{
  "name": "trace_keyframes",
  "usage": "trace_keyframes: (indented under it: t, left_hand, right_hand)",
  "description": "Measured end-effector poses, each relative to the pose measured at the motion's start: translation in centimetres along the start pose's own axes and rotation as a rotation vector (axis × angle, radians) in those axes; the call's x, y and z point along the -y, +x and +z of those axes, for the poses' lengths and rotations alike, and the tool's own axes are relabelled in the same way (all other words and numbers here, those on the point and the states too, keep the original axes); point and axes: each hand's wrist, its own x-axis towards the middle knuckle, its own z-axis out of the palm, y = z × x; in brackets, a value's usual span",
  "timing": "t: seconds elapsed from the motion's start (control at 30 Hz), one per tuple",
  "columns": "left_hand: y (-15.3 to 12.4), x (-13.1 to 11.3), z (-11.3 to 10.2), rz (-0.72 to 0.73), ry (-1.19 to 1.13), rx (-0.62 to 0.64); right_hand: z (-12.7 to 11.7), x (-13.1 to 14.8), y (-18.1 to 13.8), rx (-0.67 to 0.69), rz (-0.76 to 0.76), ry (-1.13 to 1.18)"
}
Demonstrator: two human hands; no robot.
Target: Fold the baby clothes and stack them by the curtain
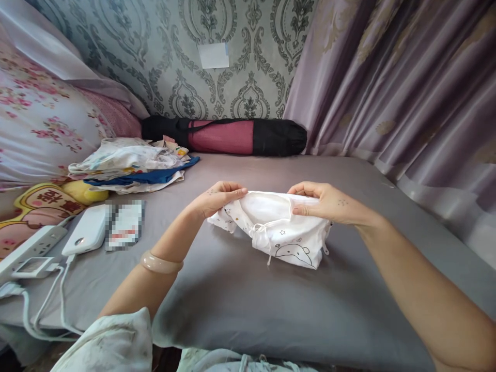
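Observation:
Between my two hands hangs a white baby wrap top point(289, 232) with tie strings, small stars and a line-drawn bear on its front. My left hand point(221, 199) pinches the upper edge at the left, thumb on top. On the right side, my right hand point(320, 201) grips the same edge between thumb and fingers. The garment is folded over and held up above the grey sheet, its neck opening facing me. Whether its lower edge touches the sheet I cannot tell.
A pile of clothes point(135, 163) lies at the left. Near it are a white power bank point(86, 230), a power strip point(34, 250) with cables, and a yellow plush point(46, 206). A black and red rolled bag point(225, 137) lies along the wall; curtains point(372, 77) hang at the right.

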Motion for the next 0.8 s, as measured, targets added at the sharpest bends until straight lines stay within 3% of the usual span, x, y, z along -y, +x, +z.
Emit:
trace_keyframes:
  t: [0.23,0.43,0.6,0.8]
  left_hand:
    - [0.0,0.5,-0.7,0.026,0.104,0.128]
    - [-0.3,0.9,-1.3,0.022,0.158,0.239]
    - [-0.8,1.3,-1.5,0.028,0.183,0.203]
    - [0.1,2.3,-0.8,0.195,0.233,0.098]
  right_hand:
    - [0.5,-2.2,0.6,-0.117,0.015,-0.098]
    - [0.6,-3.9,1.0,-0.107,0.055,-0.075]
    - [0.7,-5.5,1.4,-0.167,-0.014,-0.112]
    - [1.0,-5.9,1.1,-0.342,-0.090,-0.166]
